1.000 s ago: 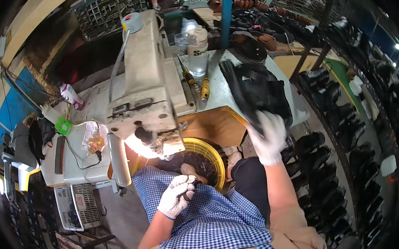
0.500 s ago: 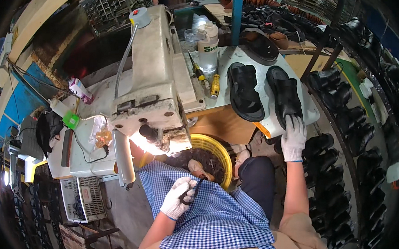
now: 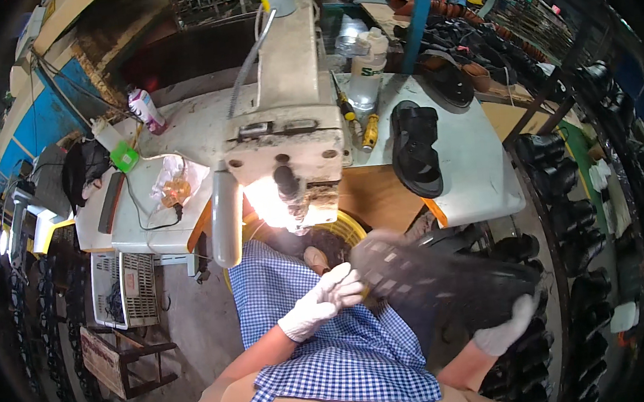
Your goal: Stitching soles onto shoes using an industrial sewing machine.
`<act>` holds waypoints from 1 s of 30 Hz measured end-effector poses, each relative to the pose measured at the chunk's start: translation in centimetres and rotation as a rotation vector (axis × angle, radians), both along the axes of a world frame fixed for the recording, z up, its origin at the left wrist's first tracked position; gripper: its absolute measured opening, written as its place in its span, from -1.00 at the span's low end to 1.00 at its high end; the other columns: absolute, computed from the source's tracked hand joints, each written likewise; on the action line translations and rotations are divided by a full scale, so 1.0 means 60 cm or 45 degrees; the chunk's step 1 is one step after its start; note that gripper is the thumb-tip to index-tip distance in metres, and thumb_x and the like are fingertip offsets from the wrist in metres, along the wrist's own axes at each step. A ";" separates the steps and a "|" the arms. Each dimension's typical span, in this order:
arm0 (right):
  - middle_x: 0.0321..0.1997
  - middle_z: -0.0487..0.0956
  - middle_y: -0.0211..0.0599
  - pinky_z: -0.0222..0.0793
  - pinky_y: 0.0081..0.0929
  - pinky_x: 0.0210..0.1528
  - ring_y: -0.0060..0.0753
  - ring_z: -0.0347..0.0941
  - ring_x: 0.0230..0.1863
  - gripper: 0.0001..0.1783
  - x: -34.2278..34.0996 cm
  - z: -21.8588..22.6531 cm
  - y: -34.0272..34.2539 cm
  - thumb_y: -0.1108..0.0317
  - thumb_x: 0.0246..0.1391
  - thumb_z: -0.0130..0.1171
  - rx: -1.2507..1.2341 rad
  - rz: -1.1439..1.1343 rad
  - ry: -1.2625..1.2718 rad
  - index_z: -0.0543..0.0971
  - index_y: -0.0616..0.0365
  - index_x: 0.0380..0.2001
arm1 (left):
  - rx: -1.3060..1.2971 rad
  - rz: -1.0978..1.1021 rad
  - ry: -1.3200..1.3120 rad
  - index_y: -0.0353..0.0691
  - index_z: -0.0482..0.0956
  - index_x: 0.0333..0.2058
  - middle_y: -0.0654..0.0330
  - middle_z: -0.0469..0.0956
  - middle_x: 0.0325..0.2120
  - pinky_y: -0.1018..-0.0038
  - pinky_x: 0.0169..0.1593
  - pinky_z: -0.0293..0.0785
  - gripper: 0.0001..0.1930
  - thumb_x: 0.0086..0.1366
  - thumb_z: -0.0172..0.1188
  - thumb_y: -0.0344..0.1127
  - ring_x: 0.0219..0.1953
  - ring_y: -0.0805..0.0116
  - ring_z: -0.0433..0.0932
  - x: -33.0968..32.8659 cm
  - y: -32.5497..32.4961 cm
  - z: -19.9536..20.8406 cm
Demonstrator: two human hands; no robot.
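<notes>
A black sandal (image 3: 453, 275) is raised over my lap, smeared by motion, with pale patches along its surface. My right hand (image 3: 507, 326), in a white glove, grips its right end. My left hand (image 3: 326, 300), gloved too, is closed close to the sandal's left end; what its fingers hold is hidden, and I cannot tell if they touch the sandal. Another black sandal (image 3: 416, 148) lies on the white table (image 3: 479, 177). Left of it stands a pale machine (image 3: 287, 147) with a lit working head.
Two yellow-handled tools (image 3: 369, 131) and a bottle (image 3: 367, 73) stand behind the machine's right side. A yellow basket (image 3: 351, 230) of dark scraps sits below. Racks of black footwear (image 3: 557, 213) line the right. A wooden stool (image 3: 111, 361) and white crate (image 3: 136, 291) are at left.
My right hand has lifted the right-hand sandal off the table and brought it toward me over my lap. My left hand has moved up and right toward it. The view has shifted.
</notes>
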State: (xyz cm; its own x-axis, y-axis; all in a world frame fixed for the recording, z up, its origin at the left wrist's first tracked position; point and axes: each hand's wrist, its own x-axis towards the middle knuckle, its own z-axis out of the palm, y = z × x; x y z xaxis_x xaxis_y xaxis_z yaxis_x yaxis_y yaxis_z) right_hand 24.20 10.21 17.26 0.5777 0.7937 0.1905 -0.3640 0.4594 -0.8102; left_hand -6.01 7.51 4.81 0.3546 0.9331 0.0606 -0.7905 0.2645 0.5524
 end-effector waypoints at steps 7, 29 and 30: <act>0.24 0.48 -0.20 0.40 -0.19 0.29 -0.20 0.46 0.22 -0.36 -0.125 -0.087 0.024 0.16 0.21 0.17 -0.098 1.142 -0.165 0.34 0.19 0.29 | -0.378 0.325 -0.102 -0.21 0.29 0.30 0.00 0.36 0.29 0.05 0.40 0.29 -0.19 0.11 0.42 -0.11 0.34 0.05 0.35 -0.049 -0.020 0.043; 0.40 0.34 -0.06 0.26 0.15 0.40 0.07 0.30 0.39 0.04 -0.051 -0.206 0.124 0.46 -0.25 0.31 -0.056 1.134 0.485 0.20 0.11 0.42 | 0.316 -0.115 0.334 -0.33 0.11 0.41 0.04 0.32 0.33 0.31 0.36 0.27 0.00 0.05 0.52 -0.40 0.34 0.28 0.30 -0.081 0.107 0.109; 0.40 0.34 -0.06 0.25 0.14 0.40 0.08 0.30 0.39 0.05 -0.052 -0.206 0.125 0.47 -0.25 0.31 -0.002 1.143 0.392 0.20 0.11 0.43 | 0.322 -0.127 0.312 -0.34 0.12 0.41 0.03 0.32 0.33 0.31 0.37 0.26 0.00 0.04 0.52 -0.40 0.35 0.28 0.30 -0.088 0.108 0.106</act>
State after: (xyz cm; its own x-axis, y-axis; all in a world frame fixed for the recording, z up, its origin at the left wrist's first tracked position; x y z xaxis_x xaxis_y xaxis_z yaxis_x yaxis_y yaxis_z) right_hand 21.10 17.72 4.91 -0.2238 0.9659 0.1301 -0.7786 -0.0969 -0.6200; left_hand -11.30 13.99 11.16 0.4754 0.8596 0.1872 -0.6041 0.1642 0.7798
